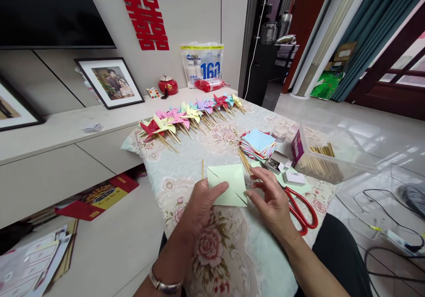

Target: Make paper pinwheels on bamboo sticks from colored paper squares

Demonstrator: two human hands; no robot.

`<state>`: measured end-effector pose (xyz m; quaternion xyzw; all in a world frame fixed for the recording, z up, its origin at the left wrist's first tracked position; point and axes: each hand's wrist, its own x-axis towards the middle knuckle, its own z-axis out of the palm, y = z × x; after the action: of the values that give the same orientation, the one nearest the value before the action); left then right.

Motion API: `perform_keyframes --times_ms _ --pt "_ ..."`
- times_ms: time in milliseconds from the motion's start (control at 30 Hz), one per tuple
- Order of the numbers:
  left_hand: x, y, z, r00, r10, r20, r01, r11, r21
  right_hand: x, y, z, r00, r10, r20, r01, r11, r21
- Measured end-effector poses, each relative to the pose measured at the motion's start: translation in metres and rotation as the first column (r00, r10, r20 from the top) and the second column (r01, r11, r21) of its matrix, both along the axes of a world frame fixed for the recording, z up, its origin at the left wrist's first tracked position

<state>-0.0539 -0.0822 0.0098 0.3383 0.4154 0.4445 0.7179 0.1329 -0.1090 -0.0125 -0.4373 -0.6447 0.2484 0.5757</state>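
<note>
My left hand (pixel 201 206) grips a pale green paper square (pixel 235 177) by its left side, thumb pressed on top. Slits run diagonally in from two of the square's corners. At its right edge is my right hand (pixel 271 197), fingers curled but apart, the thumb tip at or close to the paper's lower right corner. Red-handled scissors (pixel 304 213) lie beside that hand, their blades partly hidden. Behind the square a thin wooden stick (pixel 202 167) shows, and a few more sticks (pixel 245 160) lie near my right fingertips.
Finished paper pinwheels (pixel 189 113) line the table's far side. Coloured paper squares (pixel 259 141) are stacked near a small open box of metal fasteners (pixel 275 164) and a white box (pixel 294 178). A clear plastic bin (pixel 341 160) holds sticks at the right. Cables (pixel 388 199) lie on the floor.
</note>
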Motion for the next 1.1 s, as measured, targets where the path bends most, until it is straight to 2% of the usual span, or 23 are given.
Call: perform_keyframes --times_ms 133,333,500,633,867,1100 --pt "-0.006 0.002 0.001 1.0 -0.014 -0.026 0.013 0.999 -0.033 -0.001 -0.002 0.007 0.975 0.024 0.22 -0.058 0.987 0.148" --pt "-0.013 0.004 0.006 0.998 -0.041 -0.039 0.04 0.998 -0.047 -0.007 -0.002 0.008 0.92 0.109 0.376 -0.172 0.975 0.139" --pt "-0.014 0.003 0.009 0.993 -0.054 -0.108 0.047 0.996 -0.071 -0.008 -0.003 0.006 0.911 0.141 0.387 -0.209 0.968 0.14" --pt "-0.01 0.0 0.008 0.993 -0.06 -0.106 0.057 0.998 -0.037 -0.008 -0.003 0.008 0.902 0.174 0.396 -0.24 0.963 0.123" --pt "-0.007 -0.004 0.001 0.989 -0.076 -0.128 0.078 0.997 0.005 -0.007 -0.005 0.008 0.894 0.222 0.389 -0.25 0.968 0.024" --pt "-0.003 -0.013 0.004 0.955 -0.017 -0.295 0.024 0.999 0.021 -0.007 -0.005 0.009 0.891 0.288 0.35 -0.267 0.958 -0.106"
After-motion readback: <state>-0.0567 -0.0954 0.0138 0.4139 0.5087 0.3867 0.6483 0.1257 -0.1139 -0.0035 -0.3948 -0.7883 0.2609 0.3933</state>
